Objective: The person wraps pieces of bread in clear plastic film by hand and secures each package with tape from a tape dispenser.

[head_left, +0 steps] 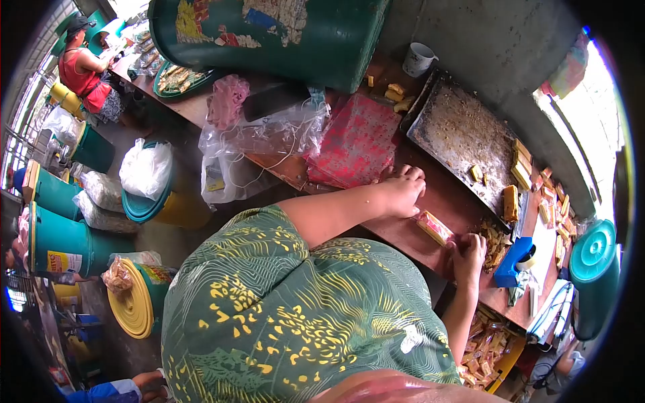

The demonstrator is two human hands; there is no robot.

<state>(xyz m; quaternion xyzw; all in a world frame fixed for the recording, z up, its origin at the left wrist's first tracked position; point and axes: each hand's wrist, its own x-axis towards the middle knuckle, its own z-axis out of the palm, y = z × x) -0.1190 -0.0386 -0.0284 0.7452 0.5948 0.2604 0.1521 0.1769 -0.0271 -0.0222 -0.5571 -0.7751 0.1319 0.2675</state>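
Observation:
A small bar-shaped packet (435,228), a pale yellow baked bar in a clear and red printed wrapper, lies on the brown table between my hands. My left hand (403,191) is closed, its fingers curled down at the packet's far-left end. At the opposite end, my right hand (468,254) pinches the wrapper between thumb and fingers. A stack of red printed wrapper sheets (359,138) lies just beyond my left hand. Beside my right hand are loose broken bars (496,247) and a blue tape dispenser (514,260).
A crumb-covered metal tray (463,121) leans by the wall, near a white mug (418,59). Wrapped bars (554,215) lie at the right; more fill a container (487,352) below. A large green drum (262,40) stands behind. A person in red (84,74) works at far left.

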